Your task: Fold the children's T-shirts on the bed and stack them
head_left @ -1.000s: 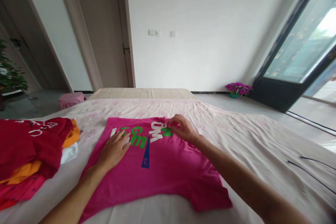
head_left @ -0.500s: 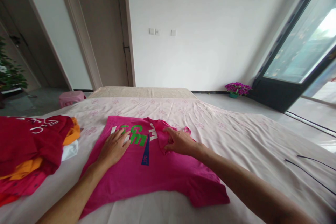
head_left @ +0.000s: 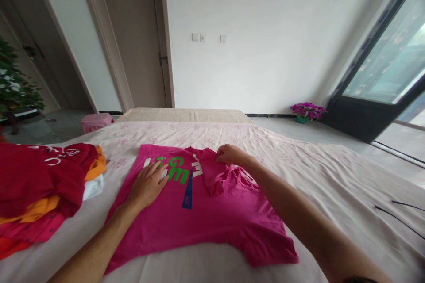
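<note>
A magenta T-shirt (head_left: 206, 216) with green, white and blue print lies spread on a pale bed sheet (head_left: 318, 177), its neck to the right. My left hand (head_left: 149, 183) rests flat over the print, fingers spread. At the far edge of the shirt, my right hand (head_left: 234, 154) is closed with its fingertips pinching the fabric near the collar. Part of the far side is folded over toward me, and the neckline is bunched below my right wrist. The far sleeve cannot be made out.
A heap of red, orange and white clothes (head_left: 43, 185) lies to the left. Two dark thin cords (head_left: 398, 219) are at the right. Beyond the bed stand a pink stool (head_left: 96, 121) and a pot of purple flowers (head_left: 307, 111).
My right hand has moved from the folded part near the collar to the shirt's far edge. More of the bunched neckline shows. My left hand stays on the print; the view shifted slightly.
</note>
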Tool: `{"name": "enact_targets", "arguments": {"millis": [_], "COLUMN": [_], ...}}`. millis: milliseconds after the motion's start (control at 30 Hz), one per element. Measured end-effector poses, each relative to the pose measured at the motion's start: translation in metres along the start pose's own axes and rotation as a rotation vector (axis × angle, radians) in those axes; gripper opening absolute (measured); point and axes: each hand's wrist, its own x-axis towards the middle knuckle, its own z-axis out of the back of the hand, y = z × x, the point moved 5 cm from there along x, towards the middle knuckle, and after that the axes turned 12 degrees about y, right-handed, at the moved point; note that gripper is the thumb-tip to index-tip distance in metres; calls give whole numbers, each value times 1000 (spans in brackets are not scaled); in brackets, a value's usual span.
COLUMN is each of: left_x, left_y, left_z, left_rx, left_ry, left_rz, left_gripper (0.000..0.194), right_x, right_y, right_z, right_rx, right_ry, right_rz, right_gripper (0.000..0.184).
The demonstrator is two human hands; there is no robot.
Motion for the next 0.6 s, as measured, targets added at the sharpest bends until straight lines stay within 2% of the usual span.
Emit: {"name": "enact_targets", "arguments": {"millis": [133,200,267,333,400,533,600], "left_x": [-1,-1,0,1,1,1,5], "left_y": [-1,-2,-1,1,2,4,8], "left_z": [1,1,1,-1,-3,-3,1], "left_rx": [7,8,8,3,-13,-80,-150], "left_ry": [24,28,28,23,15,-11,-3], "left_rz": [6,-1,1,10,13,-6,-18], "left_gripper": [47,46,46,46,46,45,45], "right_x": [4,9,15,22,28,35,38], "right_y": [-3,-9,-16,-19,-15,4,1], "right_z": [56,82,91,82,57,-3,-26], "right_rx": [-246,-250,-181,-124,-117,-172,-196], "right_ry": [-242,-389,-476,-498,-486,-414,-340], "right_rz": [-169,-255,-298,-312,-280,-13,14], "right_gripper": [23,28,34,37,37,44,56]}}
